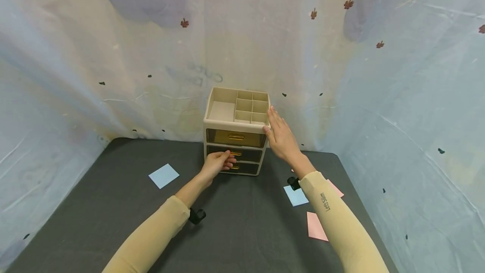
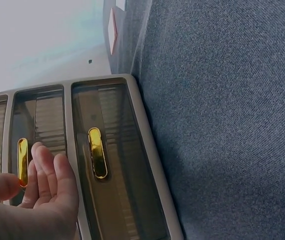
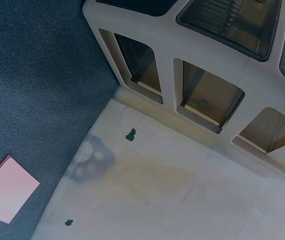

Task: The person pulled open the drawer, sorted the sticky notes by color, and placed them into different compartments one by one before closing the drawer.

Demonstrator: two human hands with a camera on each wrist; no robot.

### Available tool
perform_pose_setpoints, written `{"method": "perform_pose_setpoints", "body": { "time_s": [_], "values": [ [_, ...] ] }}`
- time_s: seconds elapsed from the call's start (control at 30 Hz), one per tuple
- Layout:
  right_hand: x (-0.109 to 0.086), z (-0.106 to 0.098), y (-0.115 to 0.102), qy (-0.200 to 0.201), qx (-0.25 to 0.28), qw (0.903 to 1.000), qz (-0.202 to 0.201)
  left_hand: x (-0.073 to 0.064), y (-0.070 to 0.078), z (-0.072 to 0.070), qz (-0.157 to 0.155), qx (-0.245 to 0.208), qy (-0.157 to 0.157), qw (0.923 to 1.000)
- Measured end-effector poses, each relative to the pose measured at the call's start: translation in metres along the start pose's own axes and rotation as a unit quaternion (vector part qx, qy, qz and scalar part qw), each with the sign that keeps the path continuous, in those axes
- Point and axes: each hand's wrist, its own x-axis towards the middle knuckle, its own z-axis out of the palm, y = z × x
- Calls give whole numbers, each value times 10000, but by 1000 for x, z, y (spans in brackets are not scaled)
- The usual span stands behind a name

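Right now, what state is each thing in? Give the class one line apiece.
Top drawer: closed
Middle drawer: closed
Bottom drawer: closed
Top tray: open, no lid
Left hand: pinching the middle handle
Right hand: fingers straight, against the cabinet
Blue papers: lying flat
Pink papers: lying flat, partly hidden in head view

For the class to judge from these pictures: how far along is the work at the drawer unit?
Done: the right hand is placed against the upper right edge of the drawer unit, seemingly steadying it. In hand: the left hand appears to pinch the middle handle. Left: the middle drawer looks closed, so pulling it out, if that is the aim, seems yet to come.
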Motion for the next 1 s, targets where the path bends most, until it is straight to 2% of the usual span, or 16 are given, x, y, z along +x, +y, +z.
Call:
{"method": "perform_pose_setpoints", "body": {
  "time_s": [0.47,1.0],
  "values": [
    [-1,-2,-2,-72,-6,10000,57,-1,-4,4,-33,-50,115,9999],
    [-1,-2,-2,-31,42,10000,70,-18,0,5,-148,-96,49,9998]
  ]
}}
